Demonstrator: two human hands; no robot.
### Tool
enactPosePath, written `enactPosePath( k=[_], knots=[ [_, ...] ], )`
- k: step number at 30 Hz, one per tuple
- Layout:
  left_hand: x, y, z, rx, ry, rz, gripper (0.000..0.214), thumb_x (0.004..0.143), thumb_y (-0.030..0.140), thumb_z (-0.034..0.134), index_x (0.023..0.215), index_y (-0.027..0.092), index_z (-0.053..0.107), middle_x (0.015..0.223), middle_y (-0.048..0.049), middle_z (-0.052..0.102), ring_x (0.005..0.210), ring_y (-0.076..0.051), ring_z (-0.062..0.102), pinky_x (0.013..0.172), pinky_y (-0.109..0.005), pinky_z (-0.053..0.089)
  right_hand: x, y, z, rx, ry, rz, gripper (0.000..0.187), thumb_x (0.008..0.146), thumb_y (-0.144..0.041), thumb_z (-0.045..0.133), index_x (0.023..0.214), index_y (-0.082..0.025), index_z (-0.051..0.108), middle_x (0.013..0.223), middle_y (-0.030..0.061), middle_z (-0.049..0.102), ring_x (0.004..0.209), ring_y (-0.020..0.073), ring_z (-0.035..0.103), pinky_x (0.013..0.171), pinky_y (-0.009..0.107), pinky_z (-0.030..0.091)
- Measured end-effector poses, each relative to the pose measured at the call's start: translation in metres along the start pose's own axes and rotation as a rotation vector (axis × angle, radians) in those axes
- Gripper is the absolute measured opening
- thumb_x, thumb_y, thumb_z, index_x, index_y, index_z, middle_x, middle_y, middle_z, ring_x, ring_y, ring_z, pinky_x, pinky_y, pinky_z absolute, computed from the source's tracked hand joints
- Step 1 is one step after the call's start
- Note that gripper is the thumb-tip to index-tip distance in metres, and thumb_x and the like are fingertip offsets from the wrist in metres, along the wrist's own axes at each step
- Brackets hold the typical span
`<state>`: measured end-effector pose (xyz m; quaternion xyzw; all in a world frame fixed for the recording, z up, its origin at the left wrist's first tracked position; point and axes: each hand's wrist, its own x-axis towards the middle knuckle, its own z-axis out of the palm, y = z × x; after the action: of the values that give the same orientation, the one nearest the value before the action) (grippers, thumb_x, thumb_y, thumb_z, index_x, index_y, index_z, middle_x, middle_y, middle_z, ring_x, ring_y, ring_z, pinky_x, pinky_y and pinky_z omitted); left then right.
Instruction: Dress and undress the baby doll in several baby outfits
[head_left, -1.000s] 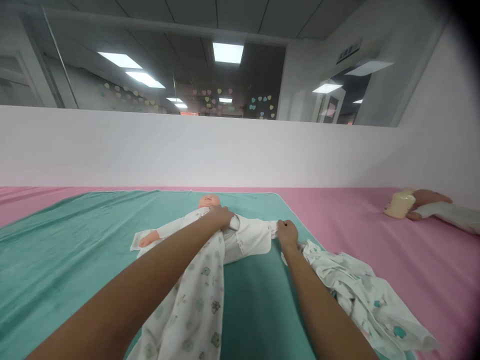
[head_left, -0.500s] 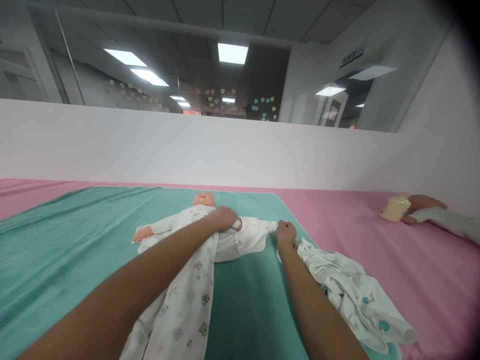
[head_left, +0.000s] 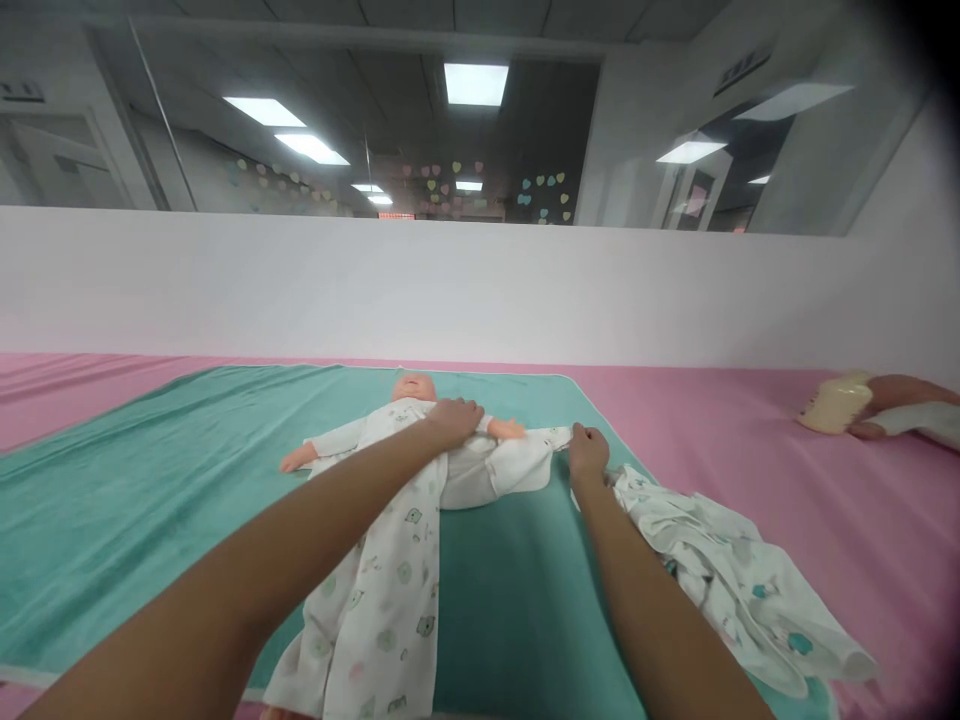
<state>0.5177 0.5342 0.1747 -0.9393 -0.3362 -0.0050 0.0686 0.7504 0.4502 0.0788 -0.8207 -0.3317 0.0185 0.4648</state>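
We have the doll point(head_left: 414, 387) lying on its back on a teal cloth point(head_left: 517, 600), its head toward the white wall point(head_left: 450, 285) and a long printed gown point(head_left: 394, 590) running down from it toward us. Our left hand point(head_left: 452, 422) rests on the doll's upper body; its fingertips are partly hidden, so we cannot tell whether it grips anything. Our right hand point(head_left: 587, 455) is curled tight, pinching the narrow printed end of the gown's side – the white cloth is drawn out sideways between it and the doll. One small bare hand point(head_left: 507, 428) of the doll shows past our left hand, along the upper edge of that stretched cloth, while the doll's other arm, in a white sleeve, reaches out on our left side. Just beside our right forearm lies a crumpled printed cloth point(head_left: 742, 580), bunched near the border of the teal cloth and the pink-covered surface point(head_left: 705, 430). Well apart, at the far right, is a pale yellow bottle point(head_left: 834, 403) – next to it a white-wrapped shape point(head_left: 926, 424) that we cannot make out clearly.
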Motion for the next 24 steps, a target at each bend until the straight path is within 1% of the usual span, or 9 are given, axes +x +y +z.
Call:
enactPosePath(
  k=[3,6,8,10,13,16,19,22,24],
  knots=[
    [-0.004,0.004,0.007,-0.09,0.016,-0.009,0.029,0.083,0.038,0.045,0.105,0.021,0.054,0.107,-0.0082,0.059,0.096,-0.023,0.056,0.079,-0.035,0.043,-0.006,-0.009,-0.006,0.025,0.028,-0.078,0.04,0.083,-0.044,0.024,0.082,-0.017,0.054,0.08,0.0087,0.056,0.07,0.0196,0.049,0.064,0.031,0.039],
    [-0.025,-0.021,-0.001,-0.18,0.094,-0.094,0.036,0.088,0.04,0.031,0.112,0.024,0.051,0.115,-0.0049,0.057,0.1,-0.021,0.054,0.08,-0.032,0.043,-0.017,-0.023,-0.007,0.071,0.025,-0.238,0.038,0.082,-0.044,0.034,0.101,-0.017,0.054,0.105,0.01,0.055,0.095,0.021,0.05,0.085,0.033,0.038],
    [-0.048,-0.043,-0.005,-0.217,0.154,-0.166,0.041,0.09,0.042,0.023,0.112,0.023,0.052,0.118,-0.0048,0.056,0.103,-0.021,0.053,0.082,-0.032,0.043,-0.029,-0.036,-0.002,0.153,-0.04,-0.434,0.049,0.079,-0.044,0.044,0.121,-0.019,0.046,0.126,0.0101,0.044,0.116,0.0222,0.04,0.099,0.036,0.03],
    [-0.075,-0.063,-0.002,-0.293,0.22,-0.238,0.045,0.089,0.046,0.021,0.115,0.023,0.049,0.119,-0.0048,0.055,0.105,-0.02,0.053,0.083,-0.03,0.043,-0.046,-0.05,0.009,0.3,-0.208,-0.588,0.066,0.076,-0.046,0.053,0.134,-0.022,0.033,0.14,0.0082,0.028,0.129,0.0234,0.025,0.107,0.04,0.02],
    [-0.109,-0.081,0.015,-0.628,0.347,-0.374,0.051,0.083,0.056,0.033,0.123,0.025,0.044,0.129,-0.005,0.048,0.115,-0.022,0.047,0.091,-0.03,0.041,-0.077,-0.068,0.029,0.57,-0.638,-0.558,0.081,0.074,-0.051,0.058,0.14,-0.028,0.017,0.147,0.0057,0.014,0.135,0.0233,0.016,0.109,0.043,0.02],
    [-0.131,-0.09,0.037,-0.872,0.358,-0.474,0.058,0.08,0.058,0.04,0.128,0.025,0.039,0.137,-0.0057,0.041,0.123,-0.023,0.041,0.096,-0.032,0.039,-0.102,-0.079,0.043,0.675,-0.995,-0.531,0.097,0.069,-0.048,0.065,0.141,-0.032,0.004,0.15,0.0043,0.006,0.136,0.0229,0.012,0.107,0.043,0.024],
    [-0.146,-0.099,0.048,-0.993,0.328,-0.46,0.06,0.08,0.057,0.042,0.131,0.025,0.036,0.141,-0.0058,0.035,0.128,-0.022,0.034,0.1,-0.033,0.037,-0.111,-0.086,0.049,0.615,-1.099,-0.545,0.112,0.059,-0.043,0.074,0.141,-0.034,-0.002,0.15,0.0032,0.001,0.137,0.0249,0.007,0.107,0.045,0.022],
    [-0.155,-0.109,0.047,-1.093,0.228,-0.358,0.062,0.078,0.053,0.049,0.133,0.029,0.034,0.142,-0.003,0.034,0.129,-0.022,0.033,0.099,-0.033,0.038,-0.106,-0.095,0.053,0.513,-1.092,-0.53,0.119,0.051,-0.04,0.079,0.141,-0.034,0.001,0.15,0.0042,0.003,0.136,0.0275,0.008,0.108,0.046,0.018],
    [-0.159,-0.116,0.045,-1.183,0.164,-0.305,0.064,0.076,0.048,0.054,0.134,0.032,0.031,0.143,-0.0017,0.032,0.128,-0.021,0.034,0.097,-0.031,0.041,-0.101,-0.1,0.057,0.465,-1.071,-0.532,0.12,0.048,-0.038,0.081,0.141,-0.034,0.005,0.149,0.0047,0.006,0.134,0.0283,0.013,0.107,0.044,0.021]
  ],
)
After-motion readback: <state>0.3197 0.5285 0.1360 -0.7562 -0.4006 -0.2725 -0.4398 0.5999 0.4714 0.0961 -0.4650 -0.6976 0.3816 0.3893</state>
